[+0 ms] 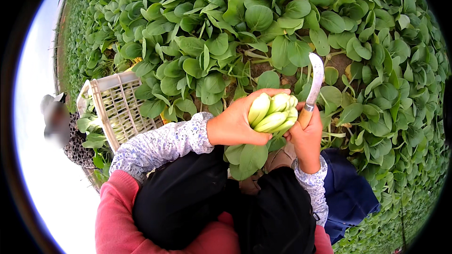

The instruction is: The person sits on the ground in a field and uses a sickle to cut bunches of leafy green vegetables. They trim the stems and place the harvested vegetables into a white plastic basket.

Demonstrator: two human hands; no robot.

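Note:
My left hand (240, 120) is wrapped round a bunch of bok choy (273, 113), its pale green stalk ends turned up toward me. Dark leaves of the bunch hang below, over my lap. Beside it, my right hand (306, 136) grips the wooden handle of a curved harvesting knife (316, 80), whose blade points up and away from me, apart from the stalks. The fingers of my right hand are close to the right side of the bunch; whether they touch it I cannot tell.
Dense leafy bok choy plants (197, 47) stand ahead and to the right. At my left is a white plastic crate (125, 106) with pale stalks showing through its slats. Another person (59, 122) is at the far left. Dark blue fabric (346, 193) lies by my right side.

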